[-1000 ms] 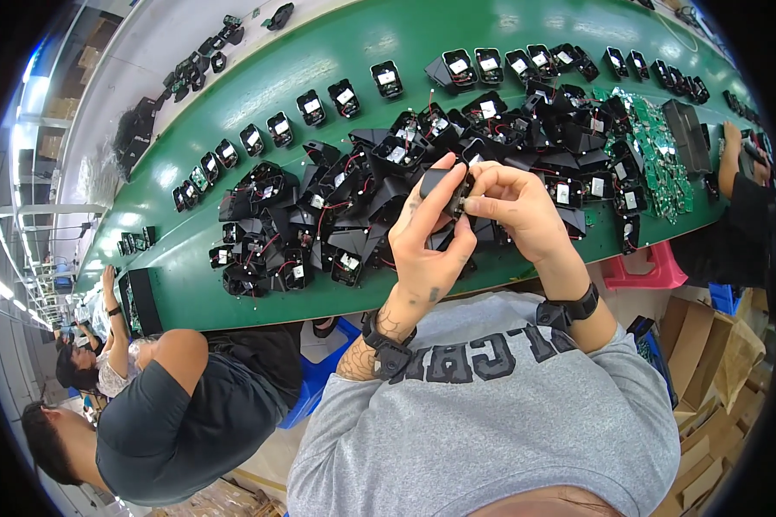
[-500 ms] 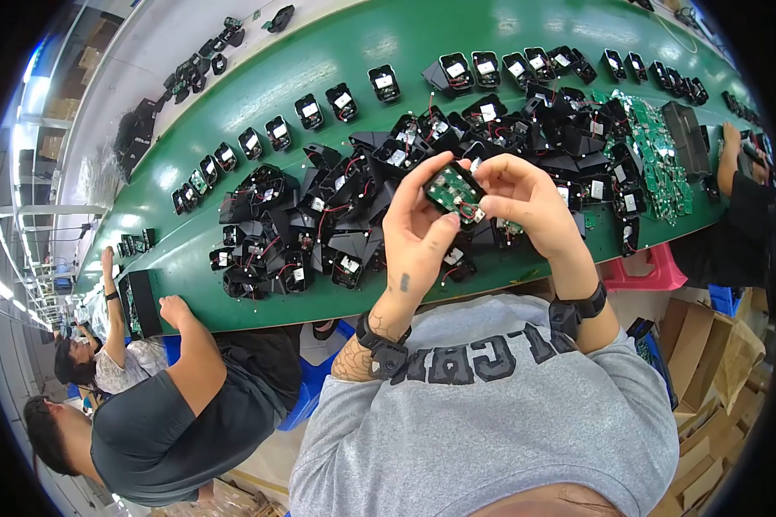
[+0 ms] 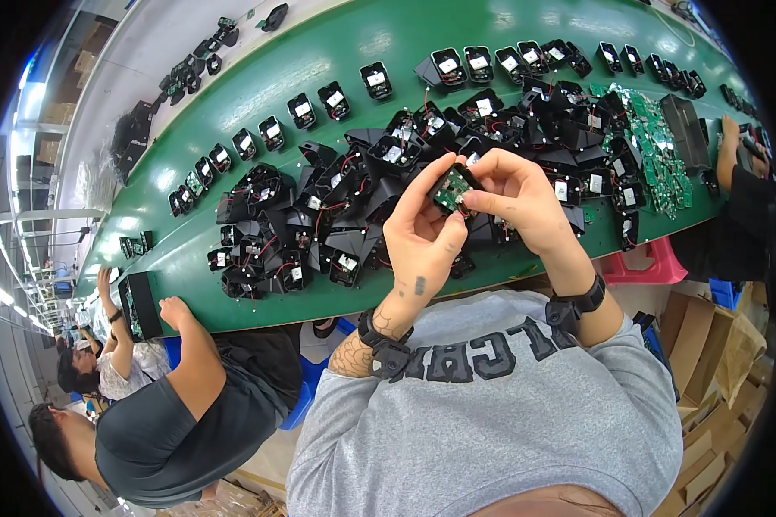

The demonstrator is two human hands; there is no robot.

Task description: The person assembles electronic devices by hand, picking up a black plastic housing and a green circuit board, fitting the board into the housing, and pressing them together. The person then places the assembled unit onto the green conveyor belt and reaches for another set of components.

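Observation:
Between my two hands, over the near part of the heap, is a small black plastic housing with a green circuit board (image 3: 447, 191) in it. My left hand (image 3: 421, 234) is closed around its left side and lower edge, thumb and fingers gripping it. My right hand (image 3: 524, 203) closes on the right side, its thumb pressed on the board near a small white connector. The fingers hide most of the housing's right and lower edges. Just beyond and beside the hands lies a heap of black housings (image 3: 375, 200) with red wires and white labelled parts.
A row of upright black housings (image 3: 334, 102) runs along the far side of the green table (image 3: 259, 90). Loose green circuit boards (image 3: 655, 155) are piled at the right beside a black box (image 3: 685, 136). Co-workers sit at left and right. A pink stool (image 3: 645, 262) stands under the table's right edge.
My right thumb has moved in over the circuit board and presses on it, covering the red wires seen before. The held piece has turned slightly, and the hands have drawn closer together.

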